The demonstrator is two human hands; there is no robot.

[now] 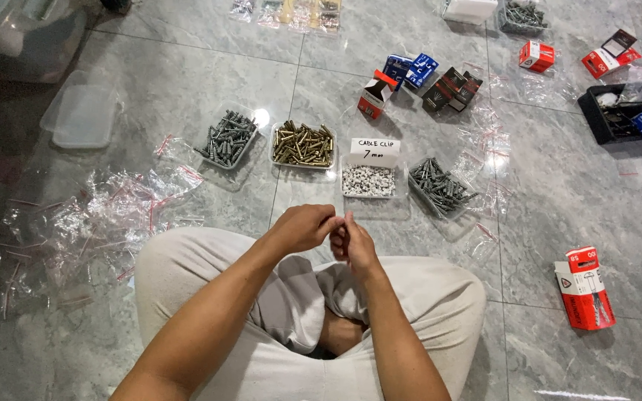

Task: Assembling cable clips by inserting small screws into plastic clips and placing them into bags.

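I sit cross-legged on a grey tiled floor. My left hand [302, 228] and my right hand [352, 241] meet in front of my knees, fingers curled and touching each other. What they pinch is too small to make out. Just beyond them stands a clear tray of white cable clips [368, 180] with a white handwritten card behind it. Left of that is a tray of brass-coloured screws [304, 144], and further left a tray of grey wall plugs [226, 139]. A fourth tray of grey plugs [441, 187] lies to the right.
A heap of small clear zip bags [76, 230] lies at my left. A red box [585, 288] is on the floor at right. More red, blue and black boxes [410, 82] and a black tray [618, 111] lie further back. An empty clear container [82, 115] sits far left.
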